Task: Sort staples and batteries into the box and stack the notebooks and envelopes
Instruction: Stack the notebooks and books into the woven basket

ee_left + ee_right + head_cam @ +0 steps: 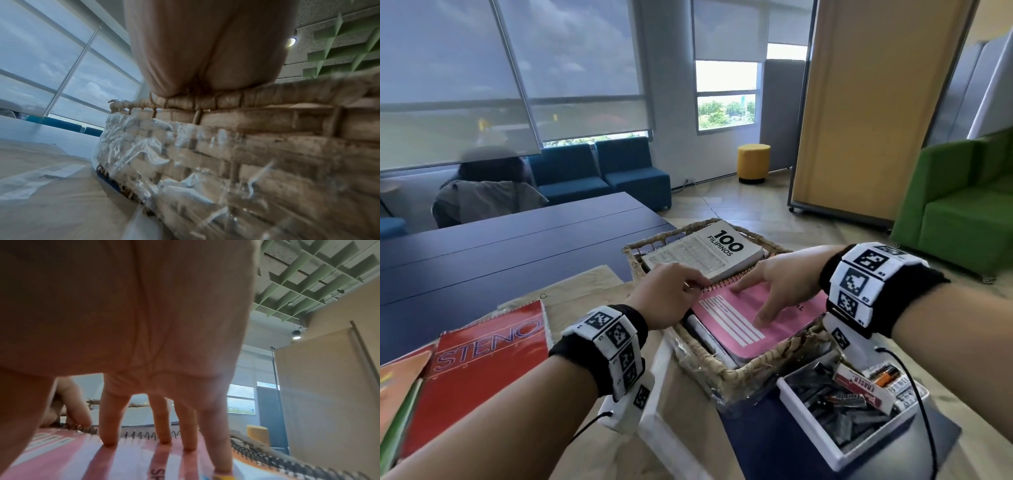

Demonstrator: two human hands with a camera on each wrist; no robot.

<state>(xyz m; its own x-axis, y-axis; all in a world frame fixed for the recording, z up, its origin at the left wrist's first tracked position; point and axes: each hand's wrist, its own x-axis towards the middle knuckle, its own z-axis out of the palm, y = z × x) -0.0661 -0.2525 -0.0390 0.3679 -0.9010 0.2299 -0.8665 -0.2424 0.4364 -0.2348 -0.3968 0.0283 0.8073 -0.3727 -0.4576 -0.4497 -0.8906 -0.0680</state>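
From the head camera, both hands work over a woven basket (739,375) at the table's near edge. A pink spiral notebook (736,323) lies on top of the stack inside it. The right hand (779,286) rests on that pink cover with fingers spread and straight, pressing down on their tips. The left hand (671,296) reaches in from the other side, its fingertips curled at the notebook's wire spiral; whether it actually pinches the binding cannot be told from this view.

The right wrist camera adds the detail: four straight fingertips (109,439) planted on the pink cover, the wire coil (141,434) running just behind them, and a finger of the other hand touching the coil's far end. The left wrist camera sees none of this. It shows only the underside of the left hand (205,53) lying over the basket's rim (205,100) and the outer wall wrapped in crinkled clear plastic (144,146).

Only the head view shows the other items. A white book marked "100 FILIPINOS" (709,255) sits in the far end of the basket. A red STENO notebook (482,363) lies on the table to the left, well apart from the basket. A white box (852,404) near the right forearm holds grey staple strips, batteries (885,377) and a packet marked "ERASER" (863,390).
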